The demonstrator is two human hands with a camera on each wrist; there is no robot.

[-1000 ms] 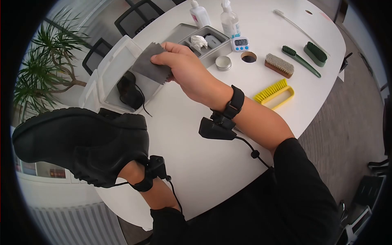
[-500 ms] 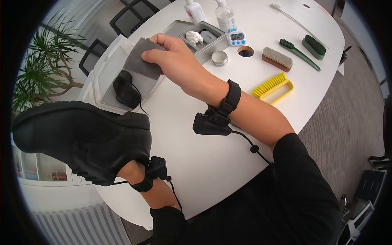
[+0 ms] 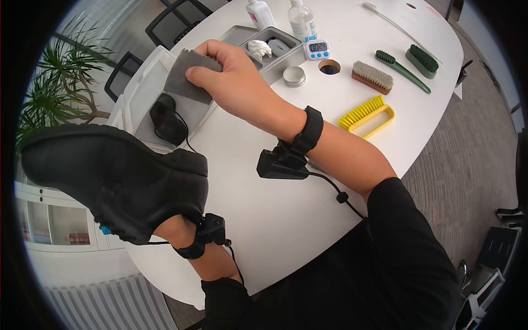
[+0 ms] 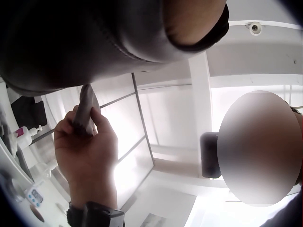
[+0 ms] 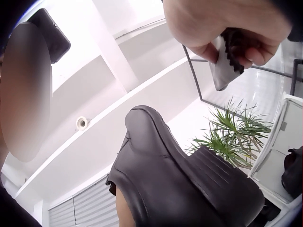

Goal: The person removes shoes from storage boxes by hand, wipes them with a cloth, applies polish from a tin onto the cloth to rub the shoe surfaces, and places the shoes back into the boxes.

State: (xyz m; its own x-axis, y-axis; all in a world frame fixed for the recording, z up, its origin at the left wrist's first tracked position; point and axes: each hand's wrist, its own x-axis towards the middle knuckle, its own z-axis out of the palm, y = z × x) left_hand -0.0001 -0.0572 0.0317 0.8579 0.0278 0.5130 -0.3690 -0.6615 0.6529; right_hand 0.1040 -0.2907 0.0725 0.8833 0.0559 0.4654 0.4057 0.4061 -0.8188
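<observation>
A black leather shoe (image 3: 110,181) is up at the left, toe pointing left and sole turned away from me. My left hand (image 3: 171,231) reaches in through its opening and carries it; the fingers are hidden inside. To the right of the shoe, my right hand (image 3: 234,77) pinches a grey cloth (image 3: 184,80) with zigzag edges between thumb and fingers. In the right wrist view the folded cloth (image 5: 225,71) hangs apart from the shoe (image 5: 175,179).
An open clear plastic box (image 3: 132,104) holding another black shoe (image 3: 168,118) lies behind. Farther back are a metal tin (image 3: 283,63), bottles (image 3: 302,22), a timer (image 3: 317,49) and a small round tin (image 3: 294,76). Several brushes, including a yellow one (image 3: 368,118), lie at right.
The shoe has tilted, its toe rising, and it has shifted slightly right. My right hand has moved a little left and up with the cloth still pinched.
</observation>
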